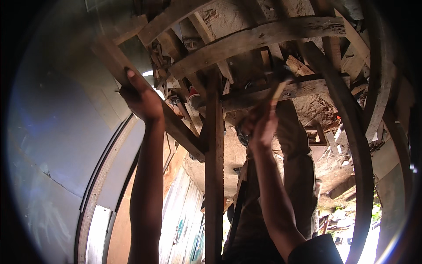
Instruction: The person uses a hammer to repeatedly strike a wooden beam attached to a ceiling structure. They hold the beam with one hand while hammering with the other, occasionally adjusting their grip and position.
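My left hand is raised at the left, its fingers wrapped round a slanting wooden beam with the thumb lying along the wood. The beam's lower end meets an upright post in the middle. My right hand is closed round the pale handle of a hammer, blurred by motion. The hammer's dark head is smeared and hard to make out, in front of a horizontal timber.
A curved timber crosses the upper middle, and more long timbers bend down the right side. Large grey panels stand at the left. Loose wood scraps and offcuts lie on the dirt floor around my legs.
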`<state>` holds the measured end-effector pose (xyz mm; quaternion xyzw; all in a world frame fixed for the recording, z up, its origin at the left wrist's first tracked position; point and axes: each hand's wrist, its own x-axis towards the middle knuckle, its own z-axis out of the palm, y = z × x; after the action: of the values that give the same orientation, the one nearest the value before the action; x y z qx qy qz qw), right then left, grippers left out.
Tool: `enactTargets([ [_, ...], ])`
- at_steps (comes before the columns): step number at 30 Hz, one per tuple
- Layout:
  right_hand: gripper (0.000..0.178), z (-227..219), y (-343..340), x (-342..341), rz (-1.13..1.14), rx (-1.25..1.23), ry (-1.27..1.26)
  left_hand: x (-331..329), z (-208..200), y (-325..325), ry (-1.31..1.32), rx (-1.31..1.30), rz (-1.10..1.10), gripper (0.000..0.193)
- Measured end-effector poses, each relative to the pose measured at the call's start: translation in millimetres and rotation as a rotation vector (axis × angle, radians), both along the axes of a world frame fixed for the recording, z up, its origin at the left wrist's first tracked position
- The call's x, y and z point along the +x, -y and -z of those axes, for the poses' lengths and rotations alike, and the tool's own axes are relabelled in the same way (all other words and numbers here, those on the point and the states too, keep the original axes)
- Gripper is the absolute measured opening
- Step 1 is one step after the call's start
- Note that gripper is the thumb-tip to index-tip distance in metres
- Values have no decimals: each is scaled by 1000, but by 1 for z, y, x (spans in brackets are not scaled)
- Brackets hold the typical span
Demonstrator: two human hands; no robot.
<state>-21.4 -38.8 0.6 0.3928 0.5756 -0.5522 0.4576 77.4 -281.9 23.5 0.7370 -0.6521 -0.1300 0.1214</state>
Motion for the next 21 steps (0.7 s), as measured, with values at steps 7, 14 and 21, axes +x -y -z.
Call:
enactTargets([
  [7, 51, 19, 12, 34, -66, -26, 24, -2, 3, 3, -16, 60, -21, 82],
  [14, 49, 1, 12, 15, 156, -39, 62, 9, 5, 4, 20, -34, -5, 83],
  [21, 51, 26, 16, 37, -148, 18, 302, -2, 0, 1, 2, 22, 11, 82],
])
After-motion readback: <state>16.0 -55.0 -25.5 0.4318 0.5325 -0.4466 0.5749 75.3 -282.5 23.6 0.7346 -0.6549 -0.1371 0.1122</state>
